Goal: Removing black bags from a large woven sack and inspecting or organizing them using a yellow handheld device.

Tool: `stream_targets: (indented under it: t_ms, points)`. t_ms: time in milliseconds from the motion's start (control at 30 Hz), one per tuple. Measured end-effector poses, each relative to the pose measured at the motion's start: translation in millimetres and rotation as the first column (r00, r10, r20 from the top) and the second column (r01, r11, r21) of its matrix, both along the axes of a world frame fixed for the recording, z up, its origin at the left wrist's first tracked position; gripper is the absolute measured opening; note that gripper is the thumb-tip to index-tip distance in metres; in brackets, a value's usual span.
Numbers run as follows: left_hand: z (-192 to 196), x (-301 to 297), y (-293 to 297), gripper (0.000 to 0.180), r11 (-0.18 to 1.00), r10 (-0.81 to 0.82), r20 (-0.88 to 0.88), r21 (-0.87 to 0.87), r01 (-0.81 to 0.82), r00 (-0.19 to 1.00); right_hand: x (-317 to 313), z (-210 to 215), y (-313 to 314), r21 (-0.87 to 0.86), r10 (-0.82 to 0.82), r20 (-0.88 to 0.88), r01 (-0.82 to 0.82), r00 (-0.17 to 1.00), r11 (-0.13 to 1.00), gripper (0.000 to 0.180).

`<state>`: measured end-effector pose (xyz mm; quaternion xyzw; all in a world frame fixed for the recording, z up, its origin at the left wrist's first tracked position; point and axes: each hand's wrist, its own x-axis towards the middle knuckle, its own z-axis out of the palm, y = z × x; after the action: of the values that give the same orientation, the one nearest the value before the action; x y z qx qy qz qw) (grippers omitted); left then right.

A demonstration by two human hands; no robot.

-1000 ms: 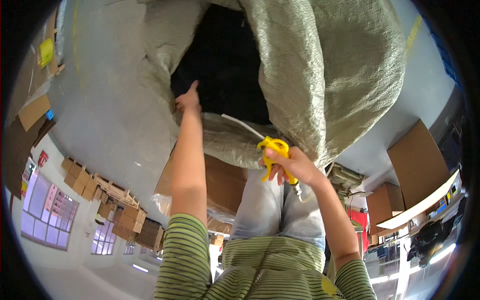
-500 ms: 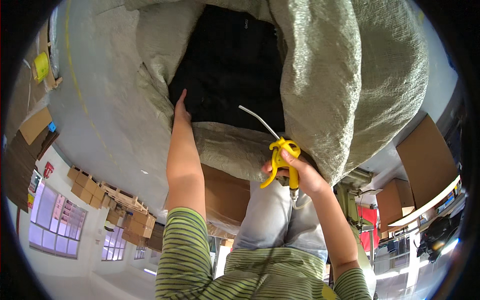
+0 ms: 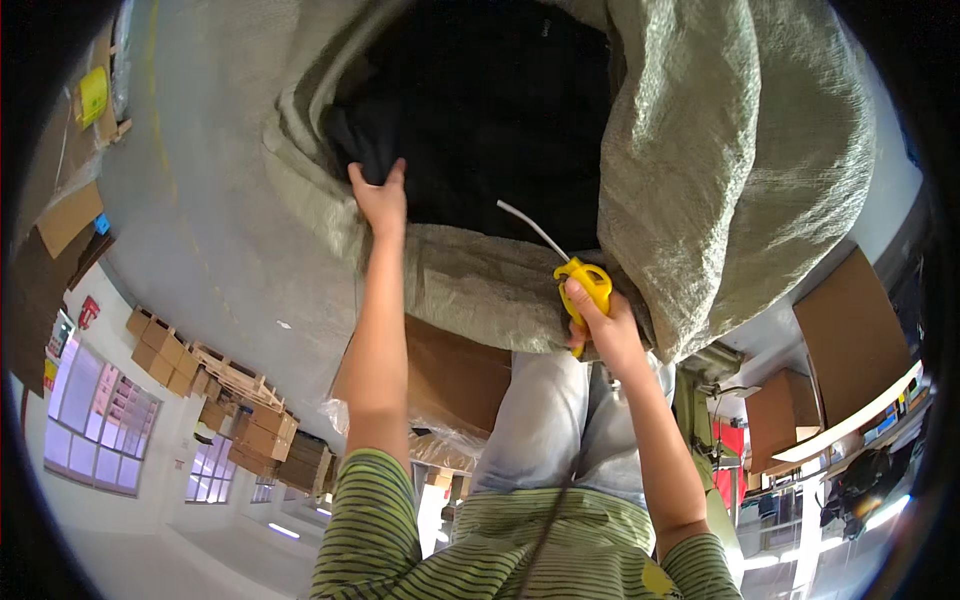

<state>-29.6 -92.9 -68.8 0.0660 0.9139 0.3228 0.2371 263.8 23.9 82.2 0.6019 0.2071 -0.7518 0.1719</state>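
A large beige woven sack [image 3: 680, 180] lies open before me, with black cloth [image 3: 490, 130] filling its mouth. At the near left of the opening, my left hand [image 3: 382, 203] pinches a raised fold of that cloth between thumb and fingers; some fingertips are hidden in the dark fabric. My right hand [image 3: 612, 335] is wrapped round a yellow air blow gun [image 3: 588, 285] at the sack's near right edge. The gun's thin bent metal nozzle [image 3: 530, 228] points up and left over the cloth.
Below the sack's near rim is a brown cardboard box [image 3: 455, 375] with clear plastic. Stacked cartons [image 3: 265, 440] and wooden pallets stand along the left wall. On the right are cardboard sheets [image 3: 855, 325] and a cluttered shelf. Grey floor [image 3: 215, 180] extends on the left.
My left hand has moved slightly right and now grips a fold of the black cloth, which is lifted. The sack's mouth has widened leftward. The blow gun has shifted a little right.
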Motion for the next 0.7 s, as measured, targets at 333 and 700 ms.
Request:
stream_targets:
  t_ms: [333, 700]
  points:
    - [118.8, 62.0, 45.6, 0.046, 0.737, -0.649, -0.459, -0.181, 0.651, 0.607, -4.3, 34.3, 49.2, 0.344, 0.38, 0.131, -0.401, 0.916, 0.849, 0.045]
    - [117.2, 43.0, 26.3, 0.053, 0.935, 0.324, -0.065, 0.172, -0.31, 0.944, -17.8, 48.1, 72.5, 0.202, 0.572, -0.125, -0.544, 0.81, 0.814, 0.059]
